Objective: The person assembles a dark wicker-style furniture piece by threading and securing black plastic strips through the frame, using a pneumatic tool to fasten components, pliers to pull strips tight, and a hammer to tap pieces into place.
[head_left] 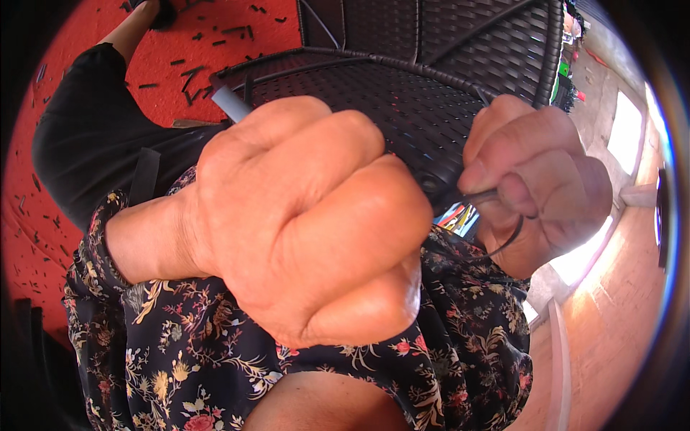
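My left hand [309,223] is closed in a fist close in front of me, its back and knuckles toward me. What it grips is hidden. A grey-blue bar end [230,104] sticks out past its far left side; I cannot tell whether it is in the fist. To the right, my right hand [543,187] is closed round a thin dark strip [512,238], whose end curves down below the fingers. Behind both hands is a dark woven wicker piece [323,82], with a flat section and an upright section joined along a ridge.
Short dark offcuts [190,82] lie scattered over the red floor covering [165,50] on the left. A leg in black trousers [93,129] stretches out there. Small multicoloured things [460,218] show between my hands. A pale floor [604,316] lies at the right.
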`<state>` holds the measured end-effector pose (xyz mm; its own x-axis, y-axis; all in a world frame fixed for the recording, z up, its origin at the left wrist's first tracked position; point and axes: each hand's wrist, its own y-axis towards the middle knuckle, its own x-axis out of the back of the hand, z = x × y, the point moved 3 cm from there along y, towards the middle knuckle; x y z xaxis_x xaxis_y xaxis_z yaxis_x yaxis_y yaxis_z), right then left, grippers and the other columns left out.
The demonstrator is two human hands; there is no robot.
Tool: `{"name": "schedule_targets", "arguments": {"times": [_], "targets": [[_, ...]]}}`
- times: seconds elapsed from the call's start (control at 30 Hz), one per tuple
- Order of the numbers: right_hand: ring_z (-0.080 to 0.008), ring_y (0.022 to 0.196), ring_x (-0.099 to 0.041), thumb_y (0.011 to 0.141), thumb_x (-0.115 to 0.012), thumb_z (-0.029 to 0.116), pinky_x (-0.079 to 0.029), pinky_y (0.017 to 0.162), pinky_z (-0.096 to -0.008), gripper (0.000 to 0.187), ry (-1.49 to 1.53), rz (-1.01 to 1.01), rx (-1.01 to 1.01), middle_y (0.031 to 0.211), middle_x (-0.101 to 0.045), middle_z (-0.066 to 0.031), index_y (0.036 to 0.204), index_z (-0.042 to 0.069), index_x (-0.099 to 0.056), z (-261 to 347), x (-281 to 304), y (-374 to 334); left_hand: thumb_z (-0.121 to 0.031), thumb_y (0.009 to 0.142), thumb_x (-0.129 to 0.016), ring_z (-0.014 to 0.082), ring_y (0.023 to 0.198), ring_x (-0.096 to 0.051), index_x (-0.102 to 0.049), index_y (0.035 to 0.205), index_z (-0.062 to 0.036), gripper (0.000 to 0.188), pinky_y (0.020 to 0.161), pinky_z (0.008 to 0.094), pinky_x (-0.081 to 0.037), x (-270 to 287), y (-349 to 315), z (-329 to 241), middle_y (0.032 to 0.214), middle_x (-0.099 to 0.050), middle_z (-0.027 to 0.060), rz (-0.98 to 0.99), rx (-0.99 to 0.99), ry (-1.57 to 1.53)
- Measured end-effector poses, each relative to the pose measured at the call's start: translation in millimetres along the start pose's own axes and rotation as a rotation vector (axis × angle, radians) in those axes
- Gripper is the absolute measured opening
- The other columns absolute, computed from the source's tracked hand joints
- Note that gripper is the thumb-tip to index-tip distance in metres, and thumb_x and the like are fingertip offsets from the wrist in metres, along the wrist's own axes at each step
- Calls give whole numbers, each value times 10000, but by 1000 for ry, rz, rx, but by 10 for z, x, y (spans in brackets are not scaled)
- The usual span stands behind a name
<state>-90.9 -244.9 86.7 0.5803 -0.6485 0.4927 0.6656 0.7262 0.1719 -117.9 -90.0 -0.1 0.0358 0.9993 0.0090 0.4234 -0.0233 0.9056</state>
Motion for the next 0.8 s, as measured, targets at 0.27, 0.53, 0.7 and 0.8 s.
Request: {"name": "schedule_targets", "arguments": {"times": [0.27, 0.53, 0.7, 0.8], "targets": [[-190, 624, -503, 780, -564, -105, -402, 468, -278, 123, -63, 67, -10, 718, -521, -138, 774, -6, -490, -45, 21, 45, -132, 652, -715, 161, 465, -406, -506, 869, 36, 345, 374, 284, -263, -6, -34, -32, 685, -502, 123, 2, 97, -4], [-173, 599, -496, 652, -455, -196, -383, 467, -265, 195, -19, -21, -19, 689, -503, -107, 734, -24, -492, -90, -65, 23, -130, 634, -694, 158, 467, -409, -505, 885, 24, 350, 374, 278, -264, -77, -91, -58, 691, -502, 122, -83, 114, 43], [-145, 553, -471, 692, -541, -163, -356, 470, -252, 170, 1, 67, -170, 717, -506, -117, 793, -29, -514, -5, -7, 70, -108, 622, -701, 169, 483, -421, -514, 906, 32, 368, 382, 283, -277, -79, -54, -51, 719, -511, 141, -60, 114, -18], [-132, 555, -471, 746, -594, -119, -350, 475, -250, 154, 183, -11, -244, 749, -510, -125, 850, -35, -516, -62, -100, 148, -93, 616, -709, 177, 494, -428, -519, 920, 37, 381, 389, 287, -285, -88, -60, -35, 737, -517, 153, -44, 100, 2]]}}
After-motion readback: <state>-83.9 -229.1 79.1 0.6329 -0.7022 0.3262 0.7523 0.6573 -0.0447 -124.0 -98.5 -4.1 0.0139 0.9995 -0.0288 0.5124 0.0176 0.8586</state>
